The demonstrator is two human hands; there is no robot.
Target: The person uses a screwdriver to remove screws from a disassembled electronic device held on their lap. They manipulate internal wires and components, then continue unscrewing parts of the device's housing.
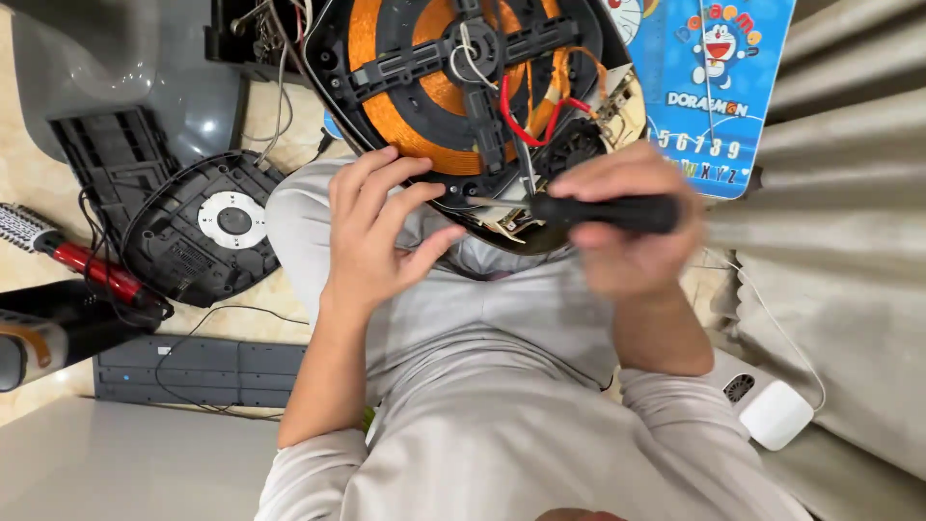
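We see the left hand [371, 232] with fingers [371, 174] spread, their tips resting on the black rim of the opened cooker [386, 58]. The right hand [627, 227], blurred, has its fingers wrapped tight round a black screwdriver [603, 212]; the shaft points left from those fingers to the cooker's lower edge, between both hands. The copper coil [386, 116] lies just above the left fingertips.

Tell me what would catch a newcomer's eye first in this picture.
The big orange copper coil of an opened cooker at top centre, resting on the person's lap. Just below it the right hand grips a black-handled screwdriver while the left hand steadies the rim. A bright blue cartoon board lies top right.
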